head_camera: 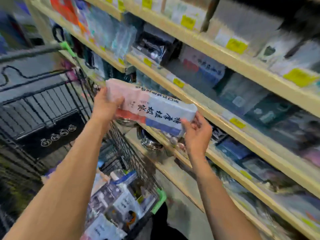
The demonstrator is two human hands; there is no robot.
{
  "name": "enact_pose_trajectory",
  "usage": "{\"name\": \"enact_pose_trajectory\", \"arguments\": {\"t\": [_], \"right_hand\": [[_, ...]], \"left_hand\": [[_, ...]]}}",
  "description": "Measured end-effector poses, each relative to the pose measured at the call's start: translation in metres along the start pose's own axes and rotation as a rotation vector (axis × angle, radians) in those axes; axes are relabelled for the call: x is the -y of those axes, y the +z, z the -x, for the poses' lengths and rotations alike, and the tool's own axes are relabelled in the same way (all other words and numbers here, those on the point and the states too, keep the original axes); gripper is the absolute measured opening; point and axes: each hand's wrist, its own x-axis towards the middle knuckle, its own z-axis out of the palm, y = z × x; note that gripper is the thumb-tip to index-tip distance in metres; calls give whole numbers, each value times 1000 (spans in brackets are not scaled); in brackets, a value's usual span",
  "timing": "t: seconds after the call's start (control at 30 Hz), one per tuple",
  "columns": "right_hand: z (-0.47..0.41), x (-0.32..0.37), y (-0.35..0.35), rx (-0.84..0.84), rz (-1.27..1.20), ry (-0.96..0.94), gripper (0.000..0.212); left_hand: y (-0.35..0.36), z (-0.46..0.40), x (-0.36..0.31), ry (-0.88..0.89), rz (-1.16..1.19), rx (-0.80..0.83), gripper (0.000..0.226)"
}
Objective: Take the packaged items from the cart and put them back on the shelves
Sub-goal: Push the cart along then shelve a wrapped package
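Packaged tissue pack [152, 110], a long soft block wrapped in plastic, sits in the air between both hands, above the wire cart [131, 153] and just in front of the wooden shelves [216, 111]. Both bare forearms reach up and forward. The left hand [105, 104] wraps over the pack's pink end, its grip closed on it with the fingers [117, 101] curled across the top face. The right hand [197, 134] has its grip on the pack's pale blue end from below, thumb on the near face, the other fingers loosely spread. Its wrapper is pink and red on one half, pale and darker blue on the other, with large dark characters, blurred. More packaged goods [119, 201] lie in the cart.
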Motion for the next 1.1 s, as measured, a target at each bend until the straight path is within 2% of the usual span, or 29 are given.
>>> {"name": "enact_pose_trajectory", "arguments": {"t": [0.13,0.23,0.43,0.53,0.57,0.67,0.73,0.8,0.87,1.03,1.1], "right_hand": [[-33,13,-34,-113,66,-56,51],[-62,17,-49,-164,165,-94,49],[-125,10,-53,-285,205,-99,41],[-148,4,-41,-330,205,-97,20],[-155,2,-36,-353,200,-91,20],[-178,-2,-22,-438,190,-22,39],[-190,-5,-11,-469,172,10,30],[-201,-8,-2,-497,176,27,21],[-210,-13,5,-525,255,52,28],[-227,-36,0,-543,508,191,19],[-231,-35,2,-534,532,158,20]], "left_hand": [[56,-7,-12,35,-218,126,66],[89,-22,-13,54,-339,146,66],[138,-71,-24,163,-353,167,71],[152,-106,-31,201,-364,147,72],[156,-116,-33,211,-369,142,72],[171,-150,-39,269,-390,136,77],[182,-169,-40,318,-407,124,79],[196,-181,-41,346,-439,142,73],[213,-190,-39,383,-516,160,64],[234,-205,-39,489,-848,76,31],[242,-215,-39,463,-1012,101,32]]}}
